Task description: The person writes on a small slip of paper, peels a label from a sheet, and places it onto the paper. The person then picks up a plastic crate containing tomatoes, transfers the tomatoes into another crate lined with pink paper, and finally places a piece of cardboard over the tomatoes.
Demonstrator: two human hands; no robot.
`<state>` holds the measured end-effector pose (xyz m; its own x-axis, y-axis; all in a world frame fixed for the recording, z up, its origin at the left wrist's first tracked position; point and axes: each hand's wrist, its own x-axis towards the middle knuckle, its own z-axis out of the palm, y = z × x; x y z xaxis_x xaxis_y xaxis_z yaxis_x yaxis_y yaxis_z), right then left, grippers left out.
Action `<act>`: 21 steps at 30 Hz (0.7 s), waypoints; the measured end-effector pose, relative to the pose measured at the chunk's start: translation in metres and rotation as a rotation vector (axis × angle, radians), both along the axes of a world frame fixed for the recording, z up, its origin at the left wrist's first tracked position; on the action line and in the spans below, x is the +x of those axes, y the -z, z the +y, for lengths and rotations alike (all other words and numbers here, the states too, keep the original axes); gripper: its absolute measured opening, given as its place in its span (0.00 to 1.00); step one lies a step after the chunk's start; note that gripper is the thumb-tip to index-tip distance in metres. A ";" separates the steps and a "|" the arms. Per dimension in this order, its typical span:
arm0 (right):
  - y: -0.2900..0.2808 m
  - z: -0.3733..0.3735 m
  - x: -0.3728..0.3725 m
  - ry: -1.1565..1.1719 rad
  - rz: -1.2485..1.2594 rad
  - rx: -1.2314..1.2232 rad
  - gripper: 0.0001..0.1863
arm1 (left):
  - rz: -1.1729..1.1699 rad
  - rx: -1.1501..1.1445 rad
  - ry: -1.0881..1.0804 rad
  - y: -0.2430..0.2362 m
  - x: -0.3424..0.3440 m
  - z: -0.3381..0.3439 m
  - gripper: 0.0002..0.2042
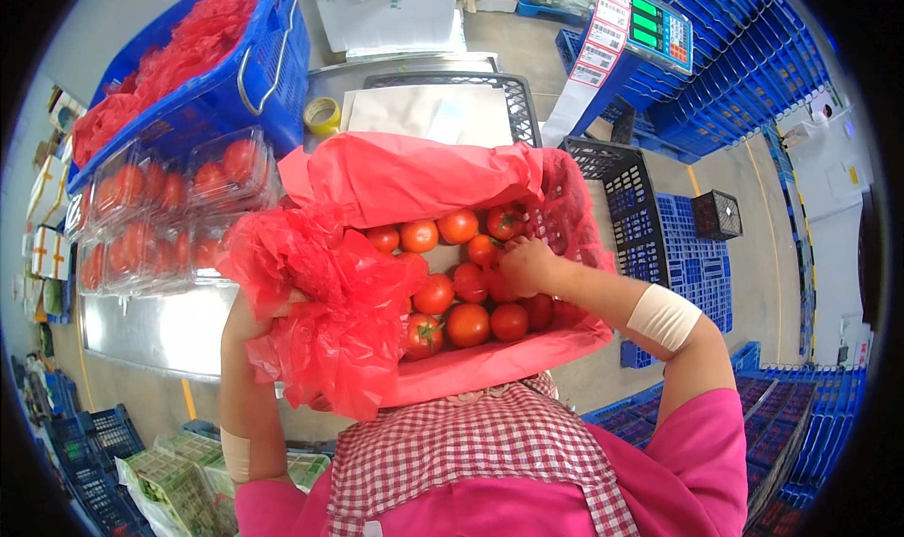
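In front of me stands a crate [586, 208] lined with red plastic film, with several ripe tomatoes [468, 325] on its pale bottom. A few tomatoes have green stems. My right hand [532, 268] reaches into the crate's right half, its fingers curled round a tomato [496, 286] that they partly cover. At the crate's left side my left hand [252, 316] is closed on a bunched, crumpled red plastic sheet [325, 292]. That sheet hangs over the left rim and hides most of the left fingers and the crate's left end.
Clear plastic boxes of tomatoes [137, 208] are stacked at left, below a blue basket [273, 76] of red film. Yellow tape [322, 115] lies beside a cardboard sheet [424, 113]. A digital scale [659, 33] with a label strip [598, 43] stands far right, near a black crate [636, 217].
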<state>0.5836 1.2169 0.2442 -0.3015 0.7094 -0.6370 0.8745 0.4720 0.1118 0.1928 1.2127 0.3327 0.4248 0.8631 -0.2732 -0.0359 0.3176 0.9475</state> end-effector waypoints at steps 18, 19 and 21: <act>-0.015 -0.002 -0.034 0.123 -0.204 0.057 0.38 | -0.024 -0.099 -0.189 0.003 -0.002 -0.031 0.27; -0.024 0.001 -0.035 0.173 -0.191 0.036 0.39 | -0.116 -0.119 -0.225 -0.001 0.000 -0.035 0.26; -0.038 0.010 -0.027 0.243 -0.100 -0.026 0.41 | -0.302 -0.149 -0.301 -0.012 0.004 -0.044 0.26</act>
